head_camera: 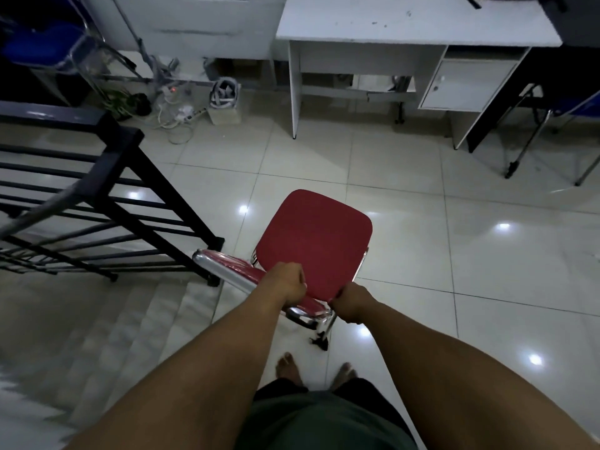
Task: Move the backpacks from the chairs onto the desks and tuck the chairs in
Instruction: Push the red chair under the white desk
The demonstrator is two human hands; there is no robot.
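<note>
A red chair point(313, 241) with a padded seat and chrome frame stands on the tiled floor in front of me, its seat bare. My left hand point(287, 284) is shut on the chrome-edged backrest. My right hand point(352, 302) is shut on the chair's rear right corner at the frame. A white desk point(406, 30) stands ahead at the top of the view, with an open knee space beneath it. A dark backpack point(558, 8) lies on the desk's far right corner, mostly cut off by the frame.
A black metal railing point(107, 193) guards a stairwell at the left, with steps point(130, 319) descending beside my left arm. Cables and a power strip point(181, 112) lie on the floor left of the desk. A blue chair point(558, 125) stands at the right under a dark desk.
</note>
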